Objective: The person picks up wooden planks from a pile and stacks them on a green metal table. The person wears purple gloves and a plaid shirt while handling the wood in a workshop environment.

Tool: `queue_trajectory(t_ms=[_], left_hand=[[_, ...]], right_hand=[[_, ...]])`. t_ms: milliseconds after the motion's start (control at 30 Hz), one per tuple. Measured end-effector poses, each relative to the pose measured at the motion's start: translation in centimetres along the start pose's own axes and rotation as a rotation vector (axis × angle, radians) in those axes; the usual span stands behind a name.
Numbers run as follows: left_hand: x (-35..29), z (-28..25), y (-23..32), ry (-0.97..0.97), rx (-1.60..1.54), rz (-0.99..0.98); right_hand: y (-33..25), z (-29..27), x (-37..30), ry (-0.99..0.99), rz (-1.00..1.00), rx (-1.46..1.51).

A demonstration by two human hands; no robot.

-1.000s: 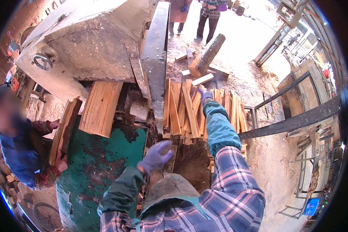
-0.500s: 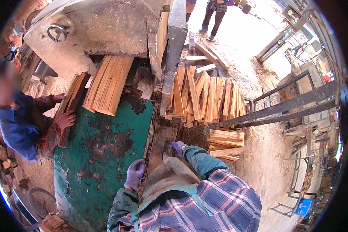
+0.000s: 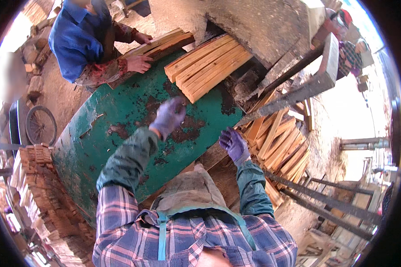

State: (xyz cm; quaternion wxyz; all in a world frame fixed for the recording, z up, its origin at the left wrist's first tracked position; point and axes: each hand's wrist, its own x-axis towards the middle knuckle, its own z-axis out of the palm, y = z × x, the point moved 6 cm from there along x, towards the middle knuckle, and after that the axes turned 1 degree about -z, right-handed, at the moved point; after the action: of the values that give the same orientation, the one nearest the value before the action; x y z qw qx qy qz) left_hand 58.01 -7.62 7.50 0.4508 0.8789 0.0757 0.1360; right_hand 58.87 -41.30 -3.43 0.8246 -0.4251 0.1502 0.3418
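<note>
My left hand (image 3: 168,118), in a purple glove, hovers over the green tabletop (image 3: 133,111) with its fingers loosely extended and slightly blurred. It holds nothing visible. Just beyond its fingertips lies a row of sawn wooden planks (image 3: 209,66), their near ends sticking out over the table from the machine (image 3: 272,31). My right hand (image 3: 234,145), gloved the same way, is raised at the table's right edge with fingers apart and nothing in them. It is close to the stacked wooden strips (image 3: 280,142) on its right, apparently apart from them.
Across the table at the left, a co-worker in blue (image 3: 82,44) has both hands on bark-edged boards (image 3: 165,43). A metal beam (image 3: 294,95) slants past my right hand. Brick-like wood blocks (image 3: 35,178) and a wheel (image 3: 41,125) are at left; another person (image 3: 352,55) stands far right.
My view has turned left. My left hand has moved from the table's near edge out over its top toward the planks. The right hand has left the dark ledge and risen, fingers spread.
</note>
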Motion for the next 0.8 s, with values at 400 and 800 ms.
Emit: queue_trajectory(t_ms=[400,800], left_hand=[[22.4,0.1,-14.3,-0.381,-0.046,-0.564],[1.6,1.5,-7.1,-0.168,-0.003,-0.501]], right_hand=[[-8.6,9.9,19.3,0.039,0.014,-0.425],[-6.7,10.2,17.1,0.044,-0.083,-1.22]])
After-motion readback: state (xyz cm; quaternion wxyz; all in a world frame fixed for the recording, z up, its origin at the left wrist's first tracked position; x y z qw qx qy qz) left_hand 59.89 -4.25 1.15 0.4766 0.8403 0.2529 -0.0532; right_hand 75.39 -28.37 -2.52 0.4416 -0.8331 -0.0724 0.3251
